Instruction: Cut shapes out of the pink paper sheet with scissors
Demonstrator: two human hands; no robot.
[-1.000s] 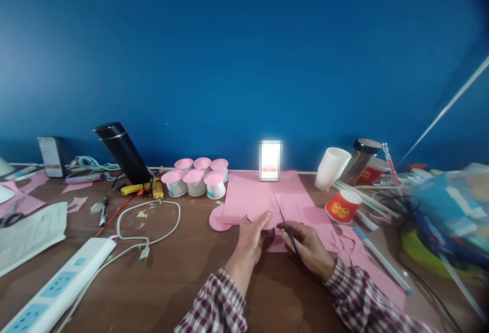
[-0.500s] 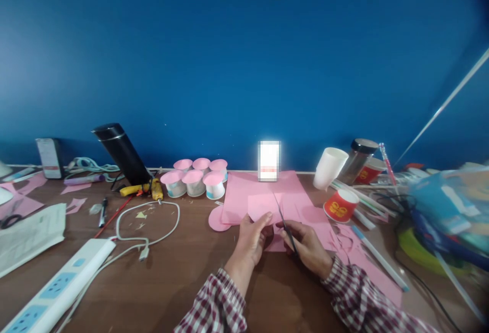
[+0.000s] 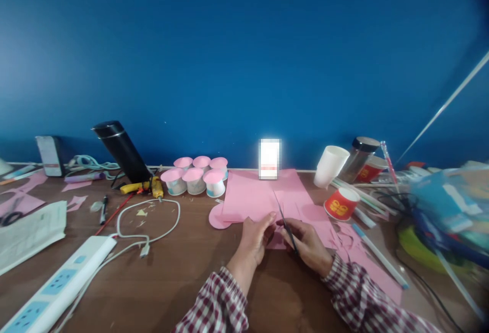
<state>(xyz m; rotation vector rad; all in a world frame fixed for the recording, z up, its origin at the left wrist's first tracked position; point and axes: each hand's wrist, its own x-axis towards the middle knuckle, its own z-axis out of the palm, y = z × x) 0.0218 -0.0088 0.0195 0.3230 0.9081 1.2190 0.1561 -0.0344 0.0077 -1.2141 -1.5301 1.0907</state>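
Observation:
My left hand (image 3: 253, 239) pinches a small piece of pink paper (image 3: 275, 240) over the brown table. My right hand (image 3: 310, 245) grips a pair of dark scissors (image 3: 286, 221), blades pointing up and away, their tips over the large pink sheet (image 3: 260, 194) that lies flat behind both hands. The two hands are close together at the piece's edge. Both sleeves are plaid red and white.
Several pink-topped paper cups (image 3: 194, 176) stand at the back left, beside a black flask (image 3: 121, 150) and a yellow glue gun (image 3: 147, 187). A white power strip (image 3: 57, 282) and cable (image 3: 148, 223) lie left. Red cup (image 3: 341, 203), white cup (image 3: 330, 166), jar (image 3: 359, 155) and straws clutter the right.
The pink piece in my left hand, lifted half a second ago, has come down lower. Both hands stay in nearly the same place, with the scissors still at the paper.

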